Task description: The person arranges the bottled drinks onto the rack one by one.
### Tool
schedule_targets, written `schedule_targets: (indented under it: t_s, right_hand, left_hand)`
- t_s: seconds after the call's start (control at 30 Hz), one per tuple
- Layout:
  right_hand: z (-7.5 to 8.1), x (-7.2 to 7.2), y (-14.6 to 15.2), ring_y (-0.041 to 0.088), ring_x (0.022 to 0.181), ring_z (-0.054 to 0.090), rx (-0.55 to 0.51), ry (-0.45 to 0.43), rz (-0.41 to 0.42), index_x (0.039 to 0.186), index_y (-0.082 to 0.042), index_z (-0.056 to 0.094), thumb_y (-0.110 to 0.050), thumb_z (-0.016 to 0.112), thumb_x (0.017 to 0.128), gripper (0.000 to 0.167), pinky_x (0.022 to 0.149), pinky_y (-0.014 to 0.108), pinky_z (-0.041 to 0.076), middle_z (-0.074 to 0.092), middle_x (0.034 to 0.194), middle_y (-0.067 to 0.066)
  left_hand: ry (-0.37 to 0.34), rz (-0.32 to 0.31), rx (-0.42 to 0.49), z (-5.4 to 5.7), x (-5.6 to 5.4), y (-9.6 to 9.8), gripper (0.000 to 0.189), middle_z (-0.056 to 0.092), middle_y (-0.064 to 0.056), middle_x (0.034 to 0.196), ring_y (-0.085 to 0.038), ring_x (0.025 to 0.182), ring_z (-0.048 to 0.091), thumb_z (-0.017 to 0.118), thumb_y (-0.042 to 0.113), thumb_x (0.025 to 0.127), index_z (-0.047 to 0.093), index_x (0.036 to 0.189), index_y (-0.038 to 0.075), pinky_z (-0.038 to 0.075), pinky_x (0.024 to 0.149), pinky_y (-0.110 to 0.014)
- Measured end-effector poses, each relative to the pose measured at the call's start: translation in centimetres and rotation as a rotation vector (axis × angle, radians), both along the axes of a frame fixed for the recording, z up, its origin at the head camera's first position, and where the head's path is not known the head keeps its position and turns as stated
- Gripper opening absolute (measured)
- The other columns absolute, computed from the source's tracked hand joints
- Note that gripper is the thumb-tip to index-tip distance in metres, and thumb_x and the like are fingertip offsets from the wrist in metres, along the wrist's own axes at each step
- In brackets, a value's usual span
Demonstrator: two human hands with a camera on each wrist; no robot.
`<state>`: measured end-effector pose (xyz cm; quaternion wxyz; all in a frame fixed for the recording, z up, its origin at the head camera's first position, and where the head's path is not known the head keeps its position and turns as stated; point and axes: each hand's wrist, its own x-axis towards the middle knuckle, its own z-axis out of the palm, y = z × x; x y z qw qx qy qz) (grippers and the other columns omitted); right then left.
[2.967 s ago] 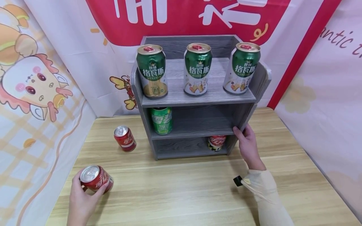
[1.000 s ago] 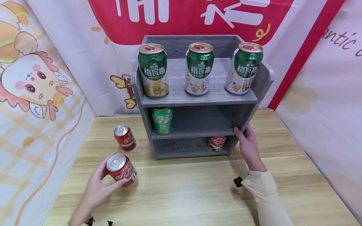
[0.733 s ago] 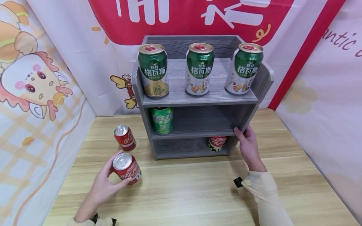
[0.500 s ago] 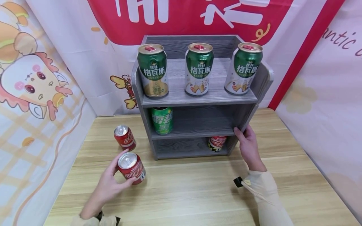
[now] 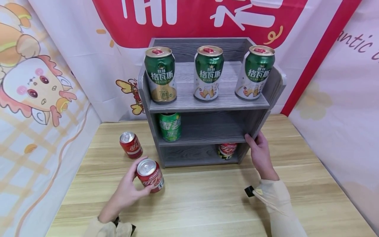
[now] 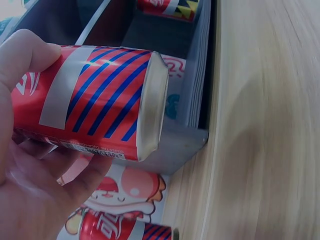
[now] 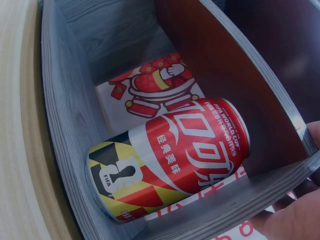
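My left hand (image 5: 128, 191) holds a red cola can (image 5: 150, 177) with its fingers and thumb round the side, in front of the shelf's lower left corner. In the left wrist view, the can's striped lower part and bare base (image 6: 154, 107) show, held off the table. My right hand (image 5: 261, 155) grips the right side panel of the grey three-tier shelf (image 5: 213, 106), thumb on the front edge. Inside the bottom tier, at its right end, stands another cola can (image 7: 170, 157) with a yellow and black checked base. A second striped cola can (image 5: 131, 145) stands on the table, left of the shelf.
Three green and white cans, among them the middle one (image 5: 208, 73), stand along the top tier. A green can (image 5: 170, 126) stands at the left of the middle tier. The wooden table (image 5: 201, 200) is bounded by printed cloth walls (image 5: 334, 98).
My left hand has carried the cola can from the table's front left, rightward and toward the shelf. The right hand has kept its grip on the shelf's side.
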<state>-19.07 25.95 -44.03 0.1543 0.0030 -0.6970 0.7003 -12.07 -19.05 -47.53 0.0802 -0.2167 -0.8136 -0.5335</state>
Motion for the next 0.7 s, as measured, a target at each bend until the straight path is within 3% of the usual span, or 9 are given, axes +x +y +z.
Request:
schedule_targets:
  t_s: [0.23,0.4,0.7]
  right_hand:
    - [-0.2,0.0,0.1,0.01,0.119,0.056,0.015,0.013,0.0,0.148,-0.004,0.047,-0.017,0.056,0.106,0.045,0.1,0.017,0.045,0.059,0.134,0.005]
    - [-0.2,0.0,0.1,0.01,0.12,0.055,0.026,0.009,0.004,0.149,-0.003,0.046,-0.018,0.056,0.106,0.046,0.1,0.016,0.045,0.058,0.136,0.008]
    - [-0.2,0.0,0.0,0.009,0.117,0.057,0.007,0.042,-0.001,0.143,0.0,0.05,-0.014,0.056,0.105,0.041,0.099,0.018,0.045,0.062,0.127,0.001]
  left_hand:
    - [0.005,-0.065,0.076,-0.6,-0.6,1.6,0.088,0.064,-0.015,0.125,-0.007,0.114,0.06,0.083,-0.01,0.069,0.033,0.141,-0.004,0.045,0.097,-0.016]
    - [0.003,-0.091,0.061,-0.6,-0.9,2.5,0.082,0.067,-0.01,0.122,-0.01,0.113,0.062,0.084,-0.007,0.069,0.037,0.136,-0.002,0.046,0.099,-0.021]
    - [-0.009,-0.131,0.033,-0.5,-1.3,4.1,0.079,0.068,-0.007,0.121,-0.014,0.113,0.063,0.084,-0.004,0.071,0.041,0.137,0.004,0.049,0.1,-0.031]
